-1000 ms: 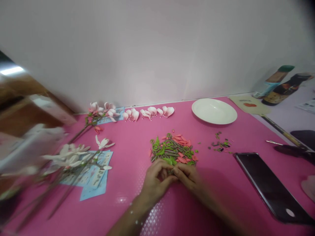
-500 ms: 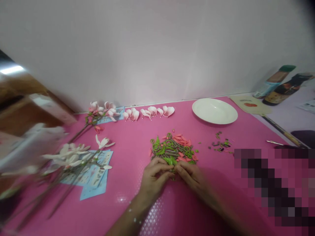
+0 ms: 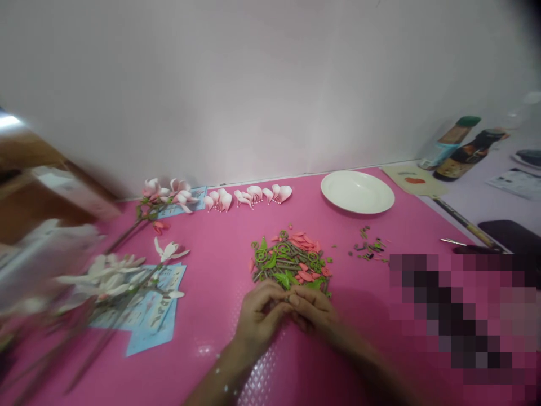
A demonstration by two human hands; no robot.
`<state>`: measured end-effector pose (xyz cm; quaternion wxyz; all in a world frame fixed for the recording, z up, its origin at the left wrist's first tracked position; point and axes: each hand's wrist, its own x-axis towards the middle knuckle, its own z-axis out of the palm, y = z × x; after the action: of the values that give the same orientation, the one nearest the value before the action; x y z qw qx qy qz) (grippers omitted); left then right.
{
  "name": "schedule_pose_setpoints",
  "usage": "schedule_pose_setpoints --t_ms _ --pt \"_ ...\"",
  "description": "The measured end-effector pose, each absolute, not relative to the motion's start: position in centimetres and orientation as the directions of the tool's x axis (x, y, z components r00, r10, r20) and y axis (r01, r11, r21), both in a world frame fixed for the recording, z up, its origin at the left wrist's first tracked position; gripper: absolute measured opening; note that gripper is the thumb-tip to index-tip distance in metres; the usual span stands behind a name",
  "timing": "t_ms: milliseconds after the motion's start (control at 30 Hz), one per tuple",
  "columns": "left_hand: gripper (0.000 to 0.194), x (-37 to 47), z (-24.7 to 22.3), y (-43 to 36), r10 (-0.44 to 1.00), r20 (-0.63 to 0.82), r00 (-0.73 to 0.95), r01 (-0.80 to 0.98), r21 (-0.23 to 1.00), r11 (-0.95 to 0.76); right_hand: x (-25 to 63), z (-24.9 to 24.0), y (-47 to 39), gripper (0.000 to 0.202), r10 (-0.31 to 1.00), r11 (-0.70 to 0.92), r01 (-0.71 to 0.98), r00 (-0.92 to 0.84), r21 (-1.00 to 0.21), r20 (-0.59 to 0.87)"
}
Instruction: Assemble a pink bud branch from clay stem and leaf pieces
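Observation:
My left hand and my right hand meet fingertip to fingertip at the near edge of a pile of small plastic pieces. Both are closed in a pinch. A tiny greenish bit shows between the fingertips, too small and too covered to name. Brown stem pieces, green leaves, green rings and coral-pink petal-like pieces make up the pile. Behind it, pale pink petals stand in small rows.
Pink flowers and white flowers on brown stems lie left, over blue leaflets. A white plate sits at the back right, small loose bits in front of it. Two bottles stand farther right by the wall.
My fingers have drawn slightly closer together and toward me, covering more of the small piece. The whole view has shifted a little, so the table's things sit farther left.

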<state>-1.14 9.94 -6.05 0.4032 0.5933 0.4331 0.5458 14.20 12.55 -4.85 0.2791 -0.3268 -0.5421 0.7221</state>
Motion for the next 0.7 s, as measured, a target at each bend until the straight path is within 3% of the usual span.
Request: schedule_pose_setpoints --t_ms 100,233,400,533,700 --pt "0.014 -1.1 -6.1 9.9 0.95 0.311 0.026 0.077 0.947 -0.312 13.7 -5.8 12.1 0.037 0.787 -0.271 -0.083 -0.593 -0.959 -0.171" --pt "0.016 -0.9 -6.3 9.9 0.978 0.209 0.022 0.043 0.977 -0.21 13.5 -6.3 11.8 0.036 0.827 -0.224 -0.077 -0.542 -0.972 -0.148" --pt "0.015 -0.7 -6.0 10.0 0.998 -0.005 0.065 -0.128 0.992 0.013 14.2 -5.5 12.2 0.029 0.873 0.013 0.189 -0.482 -0.982 -0.081" --pt "0.022 -0.8 -5.8 10.4 0.98 -0.14 0.143 -0.192 0.967 0.167 14.6 -5.2 12.6 0.021 0.809 0.221 0.361 -0.587 -0.906 -0.036" --pt "0.031 -1.1 -6.1 10.6 0.956 -0.208 0.205 -0.188 0.951 0.247 14.8 -5.2 12.7 0.017 0.792 0.326 0.494 -0.608 -0.806 -0.052"
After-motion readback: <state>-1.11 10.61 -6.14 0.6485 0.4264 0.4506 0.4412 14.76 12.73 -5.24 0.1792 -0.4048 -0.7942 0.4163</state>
